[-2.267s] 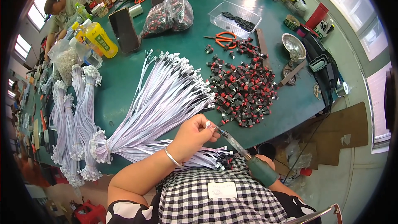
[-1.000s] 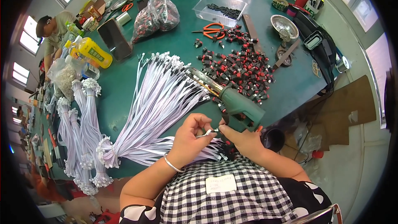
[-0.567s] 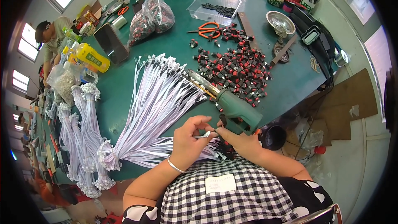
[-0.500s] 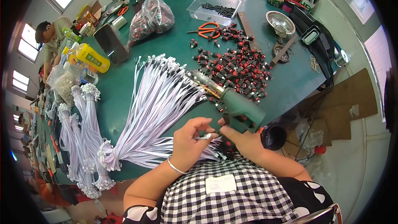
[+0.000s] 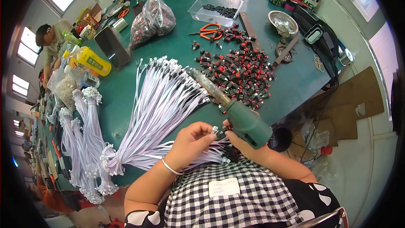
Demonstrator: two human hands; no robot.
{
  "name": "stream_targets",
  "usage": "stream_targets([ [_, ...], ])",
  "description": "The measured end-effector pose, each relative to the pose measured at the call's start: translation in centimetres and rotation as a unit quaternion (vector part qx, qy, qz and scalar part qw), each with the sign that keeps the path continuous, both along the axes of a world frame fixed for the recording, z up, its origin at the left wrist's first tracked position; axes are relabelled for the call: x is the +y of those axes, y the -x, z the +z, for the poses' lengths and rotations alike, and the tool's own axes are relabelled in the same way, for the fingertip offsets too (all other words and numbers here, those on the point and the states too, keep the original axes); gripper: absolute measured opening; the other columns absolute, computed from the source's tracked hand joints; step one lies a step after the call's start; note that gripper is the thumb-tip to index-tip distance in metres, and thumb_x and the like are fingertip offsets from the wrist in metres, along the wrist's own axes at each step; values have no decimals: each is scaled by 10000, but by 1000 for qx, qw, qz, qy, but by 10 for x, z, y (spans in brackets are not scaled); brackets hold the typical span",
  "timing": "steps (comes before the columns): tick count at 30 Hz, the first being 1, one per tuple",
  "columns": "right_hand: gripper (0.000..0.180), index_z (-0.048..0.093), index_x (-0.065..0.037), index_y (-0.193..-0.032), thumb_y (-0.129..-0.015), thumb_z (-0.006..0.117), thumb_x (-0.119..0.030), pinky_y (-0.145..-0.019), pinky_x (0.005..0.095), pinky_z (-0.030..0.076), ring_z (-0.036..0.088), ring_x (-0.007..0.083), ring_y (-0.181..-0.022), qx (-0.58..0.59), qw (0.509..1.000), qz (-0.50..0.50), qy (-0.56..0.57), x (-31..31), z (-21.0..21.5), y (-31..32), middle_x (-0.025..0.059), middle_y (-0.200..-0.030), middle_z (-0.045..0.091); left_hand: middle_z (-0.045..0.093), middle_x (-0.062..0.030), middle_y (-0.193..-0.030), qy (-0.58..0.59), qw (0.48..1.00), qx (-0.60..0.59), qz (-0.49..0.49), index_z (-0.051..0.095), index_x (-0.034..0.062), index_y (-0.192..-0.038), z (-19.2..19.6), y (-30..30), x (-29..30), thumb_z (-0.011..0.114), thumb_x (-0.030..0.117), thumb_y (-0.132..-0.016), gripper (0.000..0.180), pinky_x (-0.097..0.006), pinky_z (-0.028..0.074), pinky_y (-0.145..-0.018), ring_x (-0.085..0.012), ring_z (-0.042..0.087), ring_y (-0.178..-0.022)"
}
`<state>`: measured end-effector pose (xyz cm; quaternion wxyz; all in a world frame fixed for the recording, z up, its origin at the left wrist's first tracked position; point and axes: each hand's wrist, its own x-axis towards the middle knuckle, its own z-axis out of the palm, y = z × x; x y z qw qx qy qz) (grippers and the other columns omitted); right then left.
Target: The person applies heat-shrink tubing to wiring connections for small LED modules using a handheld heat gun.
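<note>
My left hand (image 5: 192, 140) is closed, pinching a small white connector (image 5: 214, 130) between thumb and fingertip. White ribbon-like wires trail beneath it. Just to its right, my right hand (image 5: 247, 147) is curled around a hot-air gun (image 5: 249, 122) with a green body and a long metal barrel, which points up and left over the table. The gun covers much of that hand. At its thumb and fingertips a small dark piece (image 5: 228, 129) shows, close to the white connector; its kind I cannot make out. A fanned bundle of white wires (image 5: 158, 97) lies left of the gun.
A heap of black-and-red switches (image 5: 240, 67) lies beyond the gun, near orange-handled scissors (image 5: 209, 31) and a clear tray (image 5: 202, 14). Tied wire bundles (image 5: 90, 135), bottles (image 5: 93, 61) and a phone (image 5: 113, 46) stand left. A metal bowl (image 5: 283, 22) sits right. A person (image 5: 55, 42) works far left.
The hot-air gun has tilted and its body has come lower, towards me. My left hand has raised the white connector a little, and it now faces the dark piece at my right fingertips.
</note>
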<state>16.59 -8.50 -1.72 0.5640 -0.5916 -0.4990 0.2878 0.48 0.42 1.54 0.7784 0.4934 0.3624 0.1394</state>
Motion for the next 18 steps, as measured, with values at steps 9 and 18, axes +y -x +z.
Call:
stream_targets([
  [9, 260, 559, -28, -900, -653, 605, 37, -692, 292, 461, 592, 185, -748, -212, 972, 12, -106, 6, 3, -8, 50, -818, 616, 523, 18, -724, 27, 998, -10, -49, 504, 49, -843, 1, -1, 6, 565, 64, -813, 70, -182, 417, -565, -37, 486, -610],
  [18, 211, 605, -56, -833, -637, 613, 24, -570, 308, 469, 587, 223, -640, -161, 983, 28, -86, 7, 1, -2, 60, -755, 615, 557, -24, -764, 39, 996, -35, -67, 491, 34, -806, -5, -5, 7, 548, 26, -802, 58, -214, 464, -617, -89, 576, -696],
])
